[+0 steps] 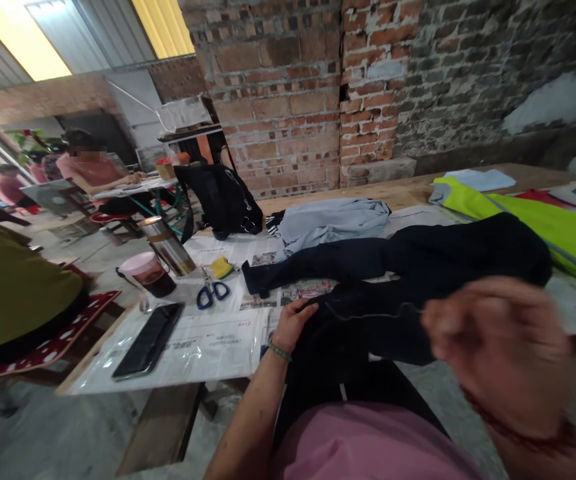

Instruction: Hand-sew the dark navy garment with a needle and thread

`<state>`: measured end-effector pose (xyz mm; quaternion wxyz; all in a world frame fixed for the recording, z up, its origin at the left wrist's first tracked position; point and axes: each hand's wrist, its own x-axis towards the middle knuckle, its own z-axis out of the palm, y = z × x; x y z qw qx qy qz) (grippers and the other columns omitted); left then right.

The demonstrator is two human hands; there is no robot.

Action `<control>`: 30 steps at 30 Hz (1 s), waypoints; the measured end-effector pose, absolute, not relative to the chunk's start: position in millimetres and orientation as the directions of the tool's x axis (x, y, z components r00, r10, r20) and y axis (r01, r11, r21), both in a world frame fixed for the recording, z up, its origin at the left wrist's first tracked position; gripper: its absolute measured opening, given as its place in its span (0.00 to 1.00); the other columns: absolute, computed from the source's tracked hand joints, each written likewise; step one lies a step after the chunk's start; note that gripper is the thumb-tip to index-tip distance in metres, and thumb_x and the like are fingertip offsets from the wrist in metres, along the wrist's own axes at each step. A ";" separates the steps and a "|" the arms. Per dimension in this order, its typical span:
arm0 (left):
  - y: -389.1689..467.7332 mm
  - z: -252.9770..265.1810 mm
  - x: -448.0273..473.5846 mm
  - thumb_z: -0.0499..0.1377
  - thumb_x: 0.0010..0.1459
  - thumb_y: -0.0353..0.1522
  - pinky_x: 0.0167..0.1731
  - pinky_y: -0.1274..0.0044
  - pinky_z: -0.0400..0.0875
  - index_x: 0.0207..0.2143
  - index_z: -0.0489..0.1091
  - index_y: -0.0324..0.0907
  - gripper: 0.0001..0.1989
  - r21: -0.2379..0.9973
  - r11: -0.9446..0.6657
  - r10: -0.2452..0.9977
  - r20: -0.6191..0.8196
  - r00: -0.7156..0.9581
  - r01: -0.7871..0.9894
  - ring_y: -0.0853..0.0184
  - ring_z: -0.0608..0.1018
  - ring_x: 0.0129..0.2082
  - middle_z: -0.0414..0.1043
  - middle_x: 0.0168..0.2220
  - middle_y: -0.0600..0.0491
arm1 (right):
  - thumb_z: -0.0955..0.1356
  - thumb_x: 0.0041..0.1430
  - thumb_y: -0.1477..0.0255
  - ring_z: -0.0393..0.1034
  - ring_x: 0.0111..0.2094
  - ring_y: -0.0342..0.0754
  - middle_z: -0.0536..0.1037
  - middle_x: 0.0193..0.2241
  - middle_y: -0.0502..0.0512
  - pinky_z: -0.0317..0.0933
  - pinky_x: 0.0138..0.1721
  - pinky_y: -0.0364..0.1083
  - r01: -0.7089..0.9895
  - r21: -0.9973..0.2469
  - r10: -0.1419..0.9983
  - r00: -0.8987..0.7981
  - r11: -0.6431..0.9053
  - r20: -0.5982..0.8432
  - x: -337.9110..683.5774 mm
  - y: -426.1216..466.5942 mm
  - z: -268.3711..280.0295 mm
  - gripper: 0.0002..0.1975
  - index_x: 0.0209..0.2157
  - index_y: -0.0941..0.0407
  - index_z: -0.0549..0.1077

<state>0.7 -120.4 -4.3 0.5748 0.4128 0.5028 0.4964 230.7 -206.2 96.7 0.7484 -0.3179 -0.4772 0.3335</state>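
My left hand [294, 324], with a green beaded bracelet at the wrist, is closed on the edge of a dark navy garment [383, 257]. The garment lies across the table and hangs down over my lap. Raised above its right part, my right hand [505, 350] is smeared by motion, with the fingers curled together. A thin pale thread [368, 317] runs slackly across the dark cloth from near my left hand to those fingers. Whether they also hold a needle is too blurred to tell.
On the table's left stand a steel thermos [168, 245] and a pink-lidded cup [148, 273], near blue-handled scissors [213, 293] and a phone [149, 340]. Behind are a black backpack [221, 200], grey clothing [335, 220] and a neon-yellow garment [518, 213]. People sit at the left.
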 end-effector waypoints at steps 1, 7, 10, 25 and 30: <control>-121.0 -3.4 0.7 0.64 0.39 0.33 0.23 0.80 0.66 0.25 0.72 0.39 0.08 0.970 0.170 0.985 -0.172 -0.001 -0.173 0.72 0.72 0.21 0.73 0.22 0.56 | 0.64 0.52 0.69 0.59 0.12 0.39 0.66 0.15 0.44 0.55 0.13 0.40 -0.209 -0.862 0.880 0.231 0.461 0.414 218.7 -200.6 86.2 0.07 0.35 0.51 0.66; -123.1 2.2 -0.7 0.64 0.38 0.33 0.26 0.80 0.67 0.26 0.73 0.39 0.09 0.987 0.095 0.992 -0.105 -0.068 -0.131 0.71 0.72 0.23 0.73 0.23 0.56 | 0.59 0.55 0.63 0.47 0.08 0.34 0.59 0.12 0.40 0.39 0.08 0.35 -0.046 -0.987 0.946 -0.296 -0.152 -0.132 158.7 -169.9 17.0 0.11 0.34 0.56 0.65; -122.8 2.7 -1.6 0.64 0.38 0.32 0.29 0.79 0.67 0.25 0.73 0.39 0.09 0.997 0.024 0.994 -0.031 -0.103 -0.071 0.70 0.73 0.25 0.74 0.24 0.55 | 0.59 0.54 0.65 0.48 0.09 0.34 0.61 0.13 0.41 0.41 0.10 0.35 0.018 -0.990 0.946 -0.294 -0.138 -0.137 149.2 -159.2 8.7 0.11 0.31 0.57 0.65; -123.1 1.8 -0.9 0.64 0.38 0.32 0.30 0.78 0.68 0.25 0.75 0.39 0.08 0.999 -0.012 0.994 0.008 -0.105 -0.037 0.68 0.74 0.27 0.75 0.25 0.54 | 0.59 0.52 0.68 0.48 0.08 0.34 0.62 0.11 0.43 0.41 0.10 0.36 0.132 -0.979 0.951 -0.250 -0.154 -0.183 146.2 -144.4 5.6 0.09 0.26 0.58 0.66; -121.6 -1.5 -3.2 0.63 0.39 0.32 0.32 0.78 0.67 0.25 0.75 0.41 0.07 0.991 -0.076 0.995 0.082 -0.049 0.109 0.68 0.74 0.28 0.74 0.26 0.54 | 0.58 0.53 0.67 0.48 0.08 0.34 0.63 0.12 0.43 0.41 0.10 0.37 0.129 -0.984 0.960 -0.236 -0.122 -0.150 143.0 -139.3 -5.3 0.09 0.26 0.57 0.64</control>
